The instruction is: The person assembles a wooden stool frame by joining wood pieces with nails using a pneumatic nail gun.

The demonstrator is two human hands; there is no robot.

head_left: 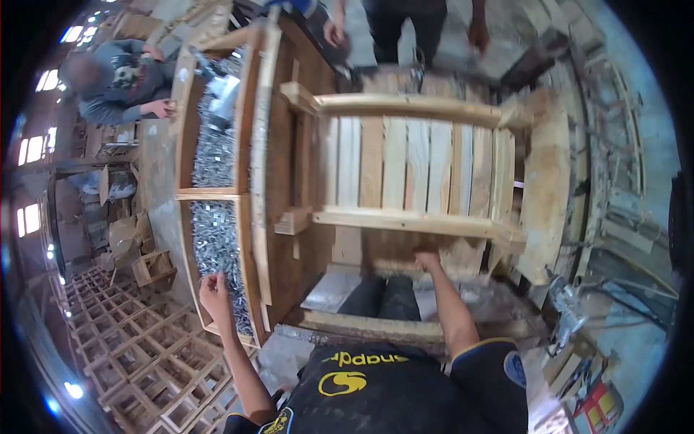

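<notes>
My left hand (215, 293) is over the near part of a long wooden tray (245, 271), its fingertips pinched together; anything between them is too small to make out. Loose grey metal pieces that look like nails (215, 231) fill the tray. My right hand (428, 258) is just below the near rail of a slatted wooden frame (405, 218), with its fingers curled in; I cannot see whether they hold anything. The frame lies on the workbench (303, 264), its pale slats (394, 163) running between two long rails.
A metal nail gun (566, 311) is at the right end of the bench. A silvery tool (224, 98) lies in the tray's far compartment. One person (405, 25) stands across the bench, another (126, 79) at far left. Stacked wooden frames (137, 340) occupy the lower left.
</notes>
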